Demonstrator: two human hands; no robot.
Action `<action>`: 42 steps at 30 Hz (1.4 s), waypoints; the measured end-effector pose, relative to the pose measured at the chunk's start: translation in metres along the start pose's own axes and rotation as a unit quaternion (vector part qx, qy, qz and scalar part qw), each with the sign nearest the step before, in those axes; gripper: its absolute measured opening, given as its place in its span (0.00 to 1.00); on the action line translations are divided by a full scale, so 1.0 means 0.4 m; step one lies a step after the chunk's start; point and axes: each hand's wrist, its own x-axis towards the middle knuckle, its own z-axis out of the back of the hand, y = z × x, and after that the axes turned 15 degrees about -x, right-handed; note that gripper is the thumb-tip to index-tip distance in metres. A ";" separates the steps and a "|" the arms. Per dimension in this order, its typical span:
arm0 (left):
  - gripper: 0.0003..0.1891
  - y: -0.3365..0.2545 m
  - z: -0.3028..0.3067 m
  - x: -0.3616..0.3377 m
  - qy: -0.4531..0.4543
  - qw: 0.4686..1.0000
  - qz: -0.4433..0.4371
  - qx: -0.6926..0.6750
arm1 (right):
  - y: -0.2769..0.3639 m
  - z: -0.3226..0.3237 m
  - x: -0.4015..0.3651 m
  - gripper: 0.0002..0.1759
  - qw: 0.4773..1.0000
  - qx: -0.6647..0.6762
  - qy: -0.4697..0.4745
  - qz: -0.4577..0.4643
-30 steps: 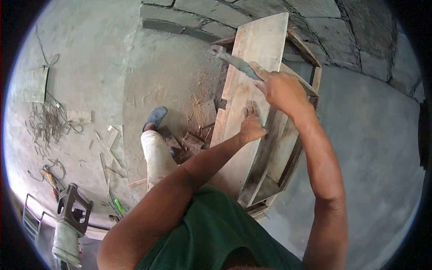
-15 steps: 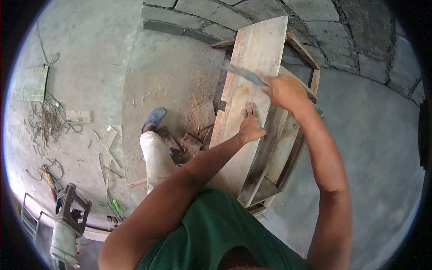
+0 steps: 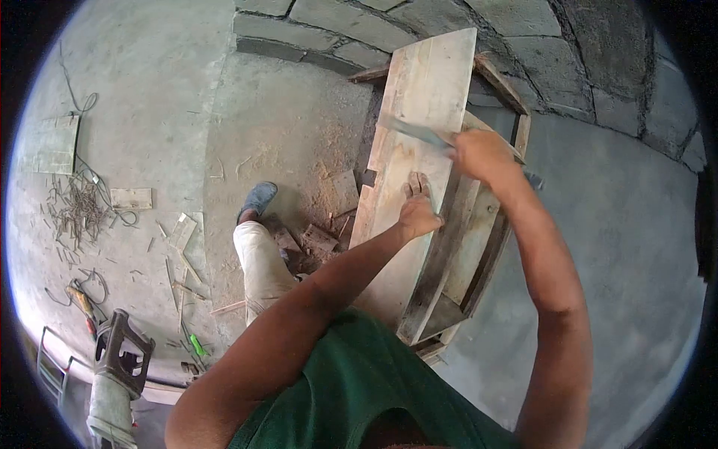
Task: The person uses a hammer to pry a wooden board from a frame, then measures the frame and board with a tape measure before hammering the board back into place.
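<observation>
My left hand (image 3: pixel 419 207) presses on the pale wooden board (image 3: pixel 430 82), fingers stretched out and lying on its face. The board rests slantwise on a wooden frame (image 3: pixel 456 247) and has a small notch in its left edge. My right hand (image 3: pixel 481 155) is closed round the end of a long, flat, greyish tool (image 3: pixel 419 132). The tool's blade lies across the view of the board above my left hand and is blurred, so whether it touches the wood cannot be made out.
A block wall (image 3: pixel 523 45) runs along the top. Sawdust and wood offcuts (image 3: pixel 320 238) lie left of the frame near a shoe (image 3: pixel 260 196). Farther left are a nail pile (image 3: pixel 78 213), cables, a power tool (image 3: pixel 82 301) and a prosthetic-like grey object (image 3: pixel 116 367).
My right hand has shifted slightly, and the tool's blade has moved down and to the right over the board. My left hand stays in place on the wood.
</observation>
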 end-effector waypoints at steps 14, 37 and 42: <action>0.61 0.003 -0.006 0.007 0.009 1.000 0.021 0.000 | 0.039 0.047 -0.055 0.27 0.998 0.025 -0.065 0.003; 0.60 0.023 -0.017 0.016 0.012 0.999 -0.002 0.035 | 0.053 0.081 -0.051 0.25 0.999 -0.043 -0.022 -0.016; 0.61 0.034 -0.029 0.021 0.020 0.998 -0.001 0.058 | 0.121 0.168 -0.078 0.28 0.960 0.115 -0.251 -0.033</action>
